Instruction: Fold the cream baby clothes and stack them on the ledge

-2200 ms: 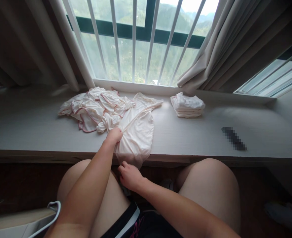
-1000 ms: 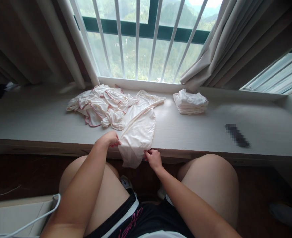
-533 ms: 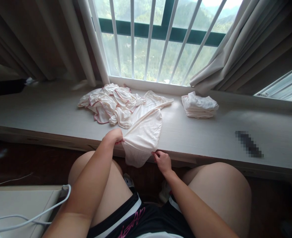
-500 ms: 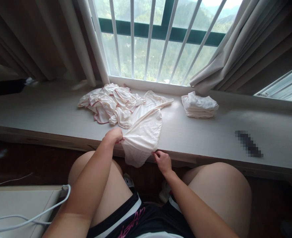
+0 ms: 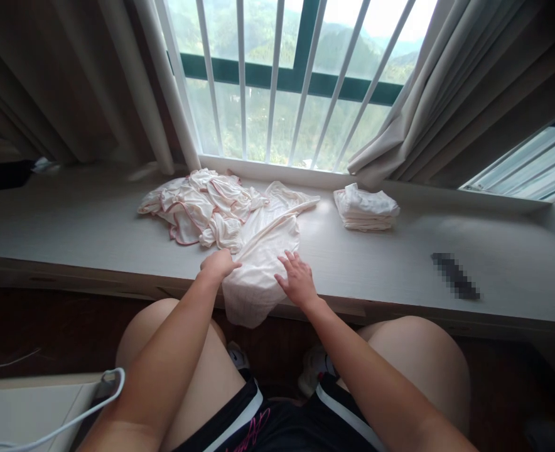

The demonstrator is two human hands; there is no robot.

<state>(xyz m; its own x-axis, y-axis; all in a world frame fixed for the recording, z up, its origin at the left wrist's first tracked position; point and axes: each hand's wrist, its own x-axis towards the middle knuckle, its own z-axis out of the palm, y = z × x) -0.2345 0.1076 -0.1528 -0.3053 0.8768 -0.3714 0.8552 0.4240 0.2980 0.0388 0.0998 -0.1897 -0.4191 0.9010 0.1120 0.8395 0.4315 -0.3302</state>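
Note:
A thin white garment (image 5: 270,242) lies stretched across the ledge, its lower end hanging over the front edge. My left hand (image 5: 218,265) is at its left side, thumb along the cloth and fingers curled, seemingly gripping the edge; the fingertips are mostly hidden. On the garment's right side rests my right hand (image 5: 299,280), open, with fingers spread on the fabric. Touching the garment's upper left is a loose heap of white clothes (image 5: 197,204) with pink trim. A neat stack of folded white clothes (image 5: 366,210) sits further right.
The pale window ledge (image 5: 70,220) runs across in front of my knees. A blurred-out dark object (image 5: 456,276) lies on its right part. Behind are a barred window (image 5: 258,113) and grey curtains (image 5: 409,107). A white cable (image 5: 89,414) crosses a pale surface at lower left.
My right hand has let go of the garment's lower right edge and moved up, fingers spreading over the cloth. My left hand stays at the left edge. The view has shifted slightly.

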